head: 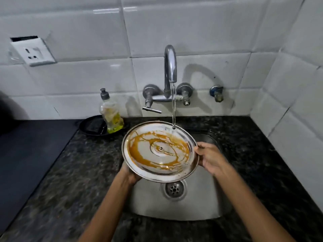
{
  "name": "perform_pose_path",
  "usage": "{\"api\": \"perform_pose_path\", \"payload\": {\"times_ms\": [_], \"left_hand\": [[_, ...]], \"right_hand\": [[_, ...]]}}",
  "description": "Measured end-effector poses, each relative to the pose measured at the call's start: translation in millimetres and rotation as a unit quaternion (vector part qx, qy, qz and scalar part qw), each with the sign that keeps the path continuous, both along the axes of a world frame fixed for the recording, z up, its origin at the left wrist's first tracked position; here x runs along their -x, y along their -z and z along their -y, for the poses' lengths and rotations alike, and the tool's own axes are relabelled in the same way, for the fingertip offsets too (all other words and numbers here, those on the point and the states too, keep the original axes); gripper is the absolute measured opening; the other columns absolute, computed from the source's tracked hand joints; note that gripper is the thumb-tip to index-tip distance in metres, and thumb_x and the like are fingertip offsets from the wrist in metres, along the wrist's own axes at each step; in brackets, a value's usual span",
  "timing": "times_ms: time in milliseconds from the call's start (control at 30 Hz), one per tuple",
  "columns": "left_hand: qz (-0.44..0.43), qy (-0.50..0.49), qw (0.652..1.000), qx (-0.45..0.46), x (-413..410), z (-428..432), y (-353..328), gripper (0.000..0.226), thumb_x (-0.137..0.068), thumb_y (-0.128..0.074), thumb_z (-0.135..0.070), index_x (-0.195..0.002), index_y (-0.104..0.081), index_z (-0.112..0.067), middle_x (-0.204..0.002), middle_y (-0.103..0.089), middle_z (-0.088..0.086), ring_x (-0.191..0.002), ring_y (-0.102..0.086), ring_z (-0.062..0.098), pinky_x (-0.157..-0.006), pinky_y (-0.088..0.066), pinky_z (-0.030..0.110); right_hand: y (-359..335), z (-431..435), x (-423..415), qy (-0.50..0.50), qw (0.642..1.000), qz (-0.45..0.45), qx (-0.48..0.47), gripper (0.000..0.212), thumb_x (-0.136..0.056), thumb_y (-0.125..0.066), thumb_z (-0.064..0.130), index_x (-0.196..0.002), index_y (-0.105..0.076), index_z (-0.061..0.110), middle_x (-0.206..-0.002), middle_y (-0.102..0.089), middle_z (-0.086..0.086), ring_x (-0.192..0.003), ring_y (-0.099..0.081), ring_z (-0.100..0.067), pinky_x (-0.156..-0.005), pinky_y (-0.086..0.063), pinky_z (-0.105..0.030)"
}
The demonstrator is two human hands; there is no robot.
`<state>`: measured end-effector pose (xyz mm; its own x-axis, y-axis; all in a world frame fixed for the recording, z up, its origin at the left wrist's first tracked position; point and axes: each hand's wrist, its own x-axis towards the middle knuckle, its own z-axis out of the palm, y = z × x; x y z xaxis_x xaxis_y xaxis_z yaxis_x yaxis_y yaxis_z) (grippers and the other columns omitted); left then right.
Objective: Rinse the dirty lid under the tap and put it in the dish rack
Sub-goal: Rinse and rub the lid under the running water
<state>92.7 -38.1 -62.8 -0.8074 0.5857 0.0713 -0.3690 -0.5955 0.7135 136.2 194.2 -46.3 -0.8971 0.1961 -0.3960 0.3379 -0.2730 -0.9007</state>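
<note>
Both hands grip the round steel lid [160,151] over the steel sink [206,198]: left hand [130,174] curled under its rim at 7 o'clock, right hand [210,158] pinching the rim at 3 o'clock. Orange sauce streaks the shiny concave face. A thin stream from the curved chrome tap [170,67] strikes the lid's edge at 1 o'clock. A soap bottle [111,114] stands on the speckled stone worktop [83,168] at 10 o'clock.

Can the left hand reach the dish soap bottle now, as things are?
Probably not at once: the left hand holds the lid from below. The dish soap bottle stands unobstructed behind it.
</note>
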Motion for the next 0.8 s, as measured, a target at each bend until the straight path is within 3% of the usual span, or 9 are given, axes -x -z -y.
{"api": "perform_pose_path", "payload": {"times_ms": [33, 100, 167, 267, 433, 500, 567, 667, 800], "left_hand": [[0.119, 0.032, 0.991, 0.043, -2, -7, -5, 0.071, -0.097, -0.008, -0.037, -0.113, -0.058, 0.011, -0.117, -0.059, 0.035, -0.108, -0.065, 0.031, -0.097, -0.046, 0.041], [0.205, -0.111, 0.959, 0.163, 1, -2, 5, 0.071, -0.093, -0.014, -0.055, -0.101, -0.062, -0.004, -0.093, -0.071, 0.019, -0.083, -0.07, 0.033, -0.066, -0.059, 0.042], [0.193, -0.097, 0.948, 0.235, 4, -1, 5, 0.065, -0.092, -0.016, -0.056, -0.107, -0.056, -0.007, -0.098, -0.066, 0.014, -0.087, -0.063, 0.031, -0.058, -0.06, 0.039], [0.139, -0.099, 0.892, 0.418, 3, -15, 18, 0.029, -0.098, -0.033, -0.027, -0.112, -0.053, -0.011, -0.085, -0.062, 0.006, -0.073, -0.06, 0.02, -0.05, -0.054, 0.028], [0.13, -0.139, 0.882, 0.432, 6, -18, 27, 0.019, -0.094, -0.034, -0.004, -0.101, -0.049, -0.012, -0.076, -0.057, 0.008, -0.062, -0.057, 0.02, -0.044, -0.052, 0.027], [0.118, -0.151, 0.884, 0.426, 9, -15, 30, 0.021, -0.092, -0.035, 0.0, -0.102, -0.05, -0.012, -0.074, -0.058, 0.009, -0.055, -0.058, 0.018, -0.042, -0.053, 0.027], [0.107, -0.172, 0.883, 0.423, 9, -15, 27, 0.022, -0.091, -0.036, 0.002, -0.099, -0.052, -0.011, -0.071, -0.059, 0.011, -0.044, -0.06, 0.014, -0.039, -0.051, 0.026], [0.116, -0.18, 0.889, 0.405, 10, -19, 29, 0.024, -0.09, -0.036, 0.005, -0.091, -0.055, -0.01, -0.069, -0.059, 0.012, -0.037, -0.059, 0.01, -0.036, -0.051, 0.025], [0.1, -0.171, 0.893, 0.404, 6, -28, 34, 0.028, -0.089, -0.038, 0.003, -0.096, -0.061, -0.01, -0.068, -0.061, 0.01, -0.039, -0.057, 0.01, -0.038, -0.049, 0.023]], "right_hand": [[2, -6, -1, 0.018, 1.0, 0.005, -0.009, 0.023, -0.091, -0.039, -0.007, -0.082, -0.056, 0.005, -0.042, -0.063, 0.004, -0.038, -0.058, -0.005, -0.039, -0.051, -0.02], [8, -14, -8, 0.057, 0.998, 0.014, -0.039, 0.028, -0.09, -0.039, -0.008, -0.075, -0.056, 0.008, -0.05, -0.064, 0.0, -0.047, -0.061, -0.013, -0.045, -0.054, -0.027], [11, -18, -14, 0.08, 0.994, 0.012, -0.079, 0.023, -0.09, -0.04, -0.006, -0.081, -0.058, 0.004, -0.07, -0.061, -0.011, -0.061, -0.057, -0.021, -0.056, -0.053, -0.034], [15, -25, -18, 0.068, 0.991, 0.008, -0.117, 0.017, -0.092, -0.043, -0.004, -0.1, -0.056, 0.002, -0.081, -0.058, -0.013, -0.067, -0.055, -0.019, -0.044, -0.053, -0.023], [28, -30, -18, 0.001, 0.989, 0.019, -0.149, 0.03, -0.086, -0.052, -0.004, -0.114, -0.056, 0.004, -0.093, -0.064, -0.012, -0.067, -0.066, -0.014, -0.05, -0.055, -0.02], [33, -24, -20, -0.061, 0.933, 0.024, -0.354, 0.045, -0.077, -0.063, 0.013, -0.121, -0.054, 0.011, -0.112, -0.065, -0.013, -0.102, -0.064, -0.027, -0.083, -0.055, -0.032], [36, 0, -23, -0.149, 0.821, 0.031, -0.55, 0.065, -0.08, -0.063, 0.023, -0.138, -0.035, 0.011, -0.148, -0.036, -0.015, -0.138, -0.031, -0.029, -0.113, -0.025, -0.035], [33, 56, -16, -0.274, 0.763, -0.047, -0.584, 0.061, -0.09, -0.05, 0.032, -0.143, -0.026, 0.017, -0.159, -0.007, -0.006, -0.146, 0.001, -0.027, -0.118, -0.001, -0.044], [55, 76, 30, -0.301, 0.695, -0.137, -0.639, 0.056, -0.093, -0.021, 0.044, -0.146, -0.014, 0.024, -0.16, -0.003, -0.001, -0.147, 0.001, -0.024, -0.115, 0.002, -0.056]]}}
